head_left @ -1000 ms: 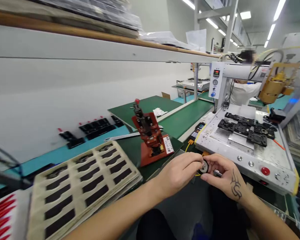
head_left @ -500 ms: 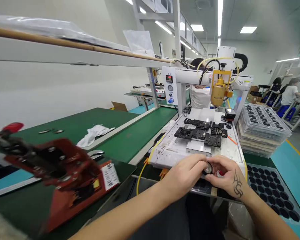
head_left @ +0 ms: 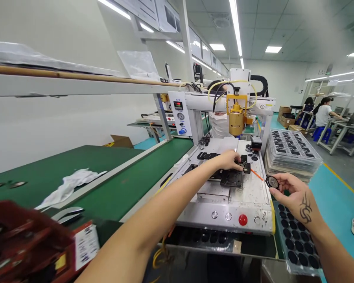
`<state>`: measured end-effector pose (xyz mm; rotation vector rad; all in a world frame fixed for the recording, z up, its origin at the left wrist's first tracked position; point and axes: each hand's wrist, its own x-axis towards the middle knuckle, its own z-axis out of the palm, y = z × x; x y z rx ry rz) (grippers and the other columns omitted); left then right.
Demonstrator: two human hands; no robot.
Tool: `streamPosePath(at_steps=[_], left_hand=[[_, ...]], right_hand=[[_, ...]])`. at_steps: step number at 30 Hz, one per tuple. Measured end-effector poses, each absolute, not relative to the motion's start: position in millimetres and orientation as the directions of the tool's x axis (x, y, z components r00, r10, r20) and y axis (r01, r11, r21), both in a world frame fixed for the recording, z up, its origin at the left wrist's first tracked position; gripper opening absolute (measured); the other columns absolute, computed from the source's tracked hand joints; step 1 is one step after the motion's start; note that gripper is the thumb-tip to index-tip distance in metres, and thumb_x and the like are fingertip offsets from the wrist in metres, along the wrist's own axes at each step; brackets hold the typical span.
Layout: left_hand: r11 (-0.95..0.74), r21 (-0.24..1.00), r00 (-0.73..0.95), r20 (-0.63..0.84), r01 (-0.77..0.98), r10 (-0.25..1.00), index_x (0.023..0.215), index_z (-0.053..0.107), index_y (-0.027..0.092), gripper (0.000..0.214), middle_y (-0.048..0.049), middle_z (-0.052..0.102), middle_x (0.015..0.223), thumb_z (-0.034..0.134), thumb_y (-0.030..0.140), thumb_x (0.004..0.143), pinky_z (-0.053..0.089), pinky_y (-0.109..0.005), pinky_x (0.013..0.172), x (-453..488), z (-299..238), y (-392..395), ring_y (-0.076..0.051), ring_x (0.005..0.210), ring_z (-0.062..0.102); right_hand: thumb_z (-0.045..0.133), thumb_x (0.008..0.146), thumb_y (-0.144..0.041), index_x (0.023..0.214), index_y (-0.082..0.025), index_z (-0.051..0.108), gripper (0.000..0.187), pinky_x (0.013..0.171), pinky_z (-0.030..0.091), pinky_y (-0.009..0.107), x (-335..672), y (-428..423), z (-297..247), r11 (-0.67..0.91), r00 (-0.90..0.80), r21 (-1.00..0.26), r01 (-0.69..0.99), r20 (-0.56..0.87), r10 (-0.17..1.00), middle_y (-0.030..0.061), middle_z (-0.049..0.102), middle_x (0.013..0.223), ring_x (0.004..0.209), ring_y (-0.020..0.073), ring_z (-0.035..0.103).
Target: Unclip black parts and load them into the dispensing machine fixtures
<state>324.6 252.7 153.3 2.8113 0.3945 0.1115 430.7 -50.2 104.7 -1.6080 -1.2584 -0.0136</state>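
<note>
My left hand (head_left: 228,160) reaches out over the white machine bed (head_left: 250,192) and its fingertips pinch at a small dark part on the black fixtures (head_left: 231,177). What those fingers hold is too small to make out. My right hand (head_left: 293,192), with a tattoo on its back, is raised to the right of the bed and grips a small round black part with a metal centre (head_left: 272,181) between thumb and fingers. The yellow dispensing head (head_left: 236,122) hangs above the back of the bed.
A green conveyor belt (head_left: 141,177) runs along the left with a white rag (head_left: 69,184) on it. A red press tool (head_left: 32,243) sits near left. Stacked trays (head_left: 292,155) and a black pocket tray (head_left: 297,243) lie to the right. People work at the far right.
The view has swung right. My hands, together on the round part before, have separated: the left reached forward to the fixtures, and the right moved right and up with the round part.
</note>
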Motion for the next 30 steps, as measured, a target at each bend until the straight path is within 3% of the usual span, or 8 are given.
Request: streamPosePath(at_steps=[5,10,15,21,24,30], left_hand=[[-0.932,0.216,0.949,-0.189,0.290,0.251,0.110,0.075,0.016,0.035,-0.0069,0.078,0.110,0.080,0.047,0.095,0.059,-0.046,0.095,344,167,255,-0.026,0.101,0.074],[-0.937,0.156,0.931,-0.248,0.312,0.268,0.103,0.074,0.015,0.028,-0.0058,0.077,0.106,0.075,0.043,0.100,0.061,-0.045,0.093,358,171,244,-0.024,0.098,0.074],[-0.914,0.274,0.954,-0.089,0.299,0.285,0.099,0.074,0.015,0.028,-0.0045,0.077,0.100,0.078,0.043,0.096,0.059,-0.043,0.090,338,178,242,-0.024,0.094,0.073],[-0.846,0.503,0.926,0.204,0.178,0.317,0.111,0.073,0.015,0.037,-0.0085,0.078,0.109,0.074,0.043,0.086,0.053,-0.034,0.090,280,198,239,-0.024,0.102,0.071],[-0.814,0.565,0.903,0.267,0.135,0.336,0.110,0.072,0.016,0.040,-0.0080,0.077,0.105,0.073,0.045,0.083,0.053,-0.035,0.088,249,201,231,-0.023,0.097,0.070],[-0.776,0.618,0.873,0.304,0.124,0.381,0.111,0.072,0.019,0.040,-0.0061,0.074,0.101,0.074,0.046,0.082,0.053,-0.036,0.084,191,199,213,-0.022,0.092,0.066]], right_hand=[[0.083,0.088,-0.046,0.112,-0.021,0.077,0.035,0.064,0.058,0.033,443,-52,105,0.067,0.503,-0.726,0.685,0.537,0.677,0.0030,0.070,0.082,0.069,0.0196,0.064],[0.079,0.087,-0.056,0.108,-0.019,0.076,0.043,0.063,0.054,0.034,459,-24,96,0.056,0.543,-0.750,0.659,0.526,0.655,0.0025,0.067,0.078,0.068,0.0196,0.060],[0.073,0.088,-0.063,0.106,-0.016,0.072,0.050,0.063,0.053,0.034,472,16,84,0.063,0.511,-0.737,0.673,0.525,0.680,0.0038,0.066,0.079,0.068,0.0200,0.059],[0.085,0.075,-0.049,0.092,-0.019,0.075,0.036,0.065,0.047,0.030,481,89,95,0.057,0.301,-0.645,0.762,0.431,0.851,0.0017,0.068,0.079,0.072,0.0197,0.060],[0.087,0.073,-0.046,0.088,-0.018,0.077,0.033,0.059,0.042,0.028,487,114,102,0.035,0.207,-0.610,0.791,0.322,0.924,-0.0003,0.067,0.072,0.065,0.0180,0.059],[0.085,0.080,-0.050,0.104,-0.017,0.084,0.040,0.064,0.046,0.030,495,124,108,0.038,0.117,-0.539,0.842,0.250,0.961,0.0053,0.074,0.083,0.073,0.0220,0.066]])
